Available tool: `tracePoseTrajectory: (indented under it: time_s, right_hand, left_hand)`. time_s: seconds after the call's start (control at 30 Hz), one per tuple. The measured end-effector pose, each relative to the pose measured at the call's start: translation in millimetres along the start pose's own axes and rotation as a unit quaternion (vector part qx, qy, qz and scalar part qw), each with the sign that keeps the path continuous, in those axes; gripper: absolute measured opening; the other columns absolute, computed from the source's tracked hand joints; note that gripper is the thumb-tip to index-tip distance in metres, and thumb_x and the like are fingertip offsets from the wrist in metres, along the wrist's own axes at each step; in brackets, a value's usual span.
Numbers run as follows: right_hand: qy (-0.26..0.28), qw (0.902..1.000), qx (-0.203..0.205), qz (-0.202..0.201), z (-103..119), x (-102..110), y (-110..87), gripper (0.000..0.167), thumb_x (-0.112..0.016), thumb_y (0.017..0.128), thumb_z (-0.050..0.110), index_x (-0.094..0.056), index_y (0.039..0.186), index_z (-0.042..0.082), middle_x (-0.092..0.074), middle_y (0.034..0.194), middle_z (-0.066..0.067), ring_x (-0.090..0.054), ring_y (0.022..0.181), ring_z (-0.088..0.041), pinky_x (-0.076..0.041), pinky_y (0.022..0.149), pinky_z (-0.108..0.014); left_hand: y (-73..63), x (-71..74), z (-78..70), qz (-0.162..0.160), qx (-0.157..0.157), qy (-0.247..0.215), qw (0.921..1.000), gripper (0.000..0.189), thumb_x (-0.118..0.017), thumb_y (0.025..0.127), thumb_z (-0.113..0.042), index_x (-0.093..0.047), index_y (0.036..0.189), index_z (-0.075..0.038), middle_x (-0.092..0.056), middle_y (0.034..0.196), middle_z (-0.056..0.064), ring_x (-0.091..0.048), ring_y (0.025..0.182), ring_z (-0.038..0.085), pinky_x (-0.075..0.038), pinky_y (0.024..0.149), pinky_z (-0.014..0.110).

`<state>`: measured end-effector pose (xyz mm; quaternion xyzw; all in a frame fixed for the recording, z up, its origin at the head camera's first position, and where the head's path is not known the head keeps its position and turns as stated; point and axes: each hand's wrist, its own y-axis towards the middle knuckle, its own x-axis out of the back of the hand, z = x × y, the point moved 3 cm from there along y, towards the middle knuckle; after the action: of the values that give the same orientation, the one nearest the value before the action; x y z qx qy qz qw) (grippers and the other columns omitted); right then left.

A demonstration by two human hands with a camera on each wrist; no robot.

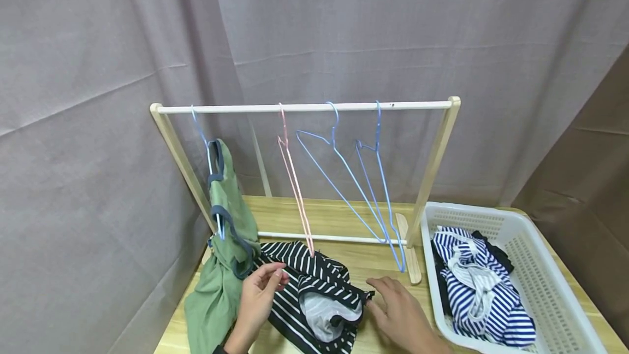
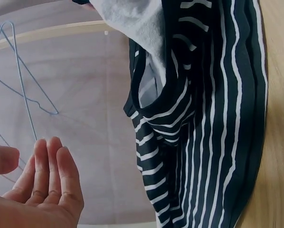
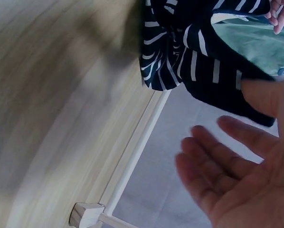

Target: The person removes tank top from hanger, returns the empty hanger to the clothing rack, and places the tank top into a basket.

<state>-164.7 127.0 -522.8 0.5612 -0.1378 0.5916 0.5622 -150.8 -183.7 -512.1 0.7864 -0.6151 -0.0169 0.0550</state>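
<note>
A black top with white stripes [image 1: 287,302] lies bunched on the table, its pale grey inside [image 1: 321,316] showing through an opening. My left hand [image 1: 260,294] is over its left side, fingers loosely bent; the left wrist view shows the hand [image 2: 44,190] with nothing in it. At the top's right edge, my right hand [image 1: 400,313] has its thumb and forefinger spread either side of a raised corner. In the right wrist view, the thumb of this hand [image 3: 246,175] overlaps the black trim [image 3: 218,80], and the other fingers stay apart from the cloth.
A white-barred rack [image 1: 236,108] with wooden legs stands behind. On it hang a green garment [image 1: 228,195] on a blue hanger, a bare pink hanger [image 1: 295,184] and two bare blue hangers [image 1: 351,165] [image 1: 384,179]. A white basket [image 1: 535,266] at right holds blue-striped clothes [image 1: 484,294].
</note>
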Motion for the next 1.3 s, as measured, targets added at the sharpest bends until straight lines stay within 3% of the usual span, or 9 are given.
tracePoseTrajectory:
  time_s: [0.17, 0.3, 0.57, 0.7, 0.87, 1.07, 1.3]
  right_hand:
    - [0.063, 0.9891, -0.078, 0.108, -3, -12, 0.7, 0.077, -0.086, 0.087, 0.032, -0.055, 0.154, 0.009, -0.065, 0.146, -0.017, -0.063, 0.134, -0.038, -0.056, 0.11, -0.058]
    - [0.121, 0.9735, -0.113, 0.158, -3, -24, 6.7, 0.107, -0.087, 0.086, 0.045, -0.03, 0.167, 0.006, -0.043, 0.165, -0.026, -0.046, 0.151, -0.047, -0.042, 0.122, -0.064]
    - [0.155, 0.9579, -0.119, 0.21, 14, -52, 24.3, 0.137, -0.092, 0.068, 0.068, -0.024, 0.17, 0.007, -0.029, 0.17, -0.034, -0.038, 0.152, -0.058, -0.045, 0.115, -0.072]
    - [0.142, 0.9585, -0.081, 0.233, 26, -70, 37.3, 0.141, -0.094, 0.063, 0.071, -0.023, 0.171, 0.014, -0.021, 0.174, -0.031, -0.03, 0.157, -0.055, -0.041, 0.115, -0.077]
    - [0.052, 0.9619, 0.025, 0.267, 44, -93, 56.4, 0.147, -0.094, 0.057, 0.074, -0.02, 0.172, 0.02, -0.016, 0.178, -0.025, -0.025, 0.162, -0.048, -0.037, 0.118, -0.075]
    - [-0.059, 0.9397, 0.107, 0.32, 64, -111, 73.8, 0.15, -0.094, 0.051, 0.078, -0.016, 0.172, 0.035, -0.019, 0.18, -0.013, -0.025, 0.165, -0.041, -0.036, 0.119, -0.078]
    - [-0.06, 0.9193, 0.109, 0.374, 72, -120, 83.2, 0.145, -0.098, 0.052, 0.07, -0.016, 0.169, 0.047, -0.018, 0.181, -0.004, -0.03, 0.164, -0.039, -0.041, 0.116, -0.077]
  left_hand:
    - [1.1, 5.4, 0.7, -0.018, -0.011, -0.001, 0.9998, 0.023, -0.062, 0.107, -0.008, -0.071, 0.121, 0.008, -0.077, 0.097, 0.017, -0.073, 0.083, 0.008, -0.064, 0.078, 0.026]
    - [1.8, 10.0, 0.6, -0.024, -0.011, -0.001, 0.9996, 0.024, -0.061, 0.108, -0.008, -0.07, 0.123, 0.009, -0.077, 0.1, 0.021, -0.074, 0.085, 0.009, -0.064, 0.079, 0.025]
    - [0.6, 15.7, -0.3, -0.035, -0.015, -0.005, 0.9992, 0.025, -0.061, 0.107, -0.007, -0.068, 0.124, 0.011, -0.078, 0.097, 0.011, -0.074, 0.085, 0.007, -0.065, 0.08, 0.026]
    - [-0.7, 17.7, 1.0, -0.043, -0.012, -0.011, 0.9989, 0.025, -0.061, 0.107, -0.006, -0.067, 0.123, 0.012, -0.078, 0.095, 0.008, -0.073, 0.083, 0.005, -0.064, 0.078, 0.025]
    - [-2.9, 19.6, 3.6, -0.05, -0.016, -0.015, 0.9985, 0.025, -0.061, 0.107, -0.005, -0.067, 0.123, 0.013, -0.077, 0.093, 0.004, -0.074, 0.082, 0.006, -0.064, 0.076, 0.024]
    - [-5.6, 18.0, 5.3, -0.046, -0.004, -0.008, 0.9989, 0.027, -0.061, 0.107, -0.006, -0.067, 0.125, 0.014, -0.077, 0.093, 0.007, -0.074, 0.082, 0.007, -0.063, 0.076, 0.022]
    - [-5.5, 17.0, 5.0, -0.034, 0.024, -0.035, 0.9985, 0.031, -0.058, 0.11, -0.01, -0.064, 0.129, 0.014, -0.077, 0.091, -0.005, -0.075, 0.084, 0.007, -0.064, 0.077, 0.024]
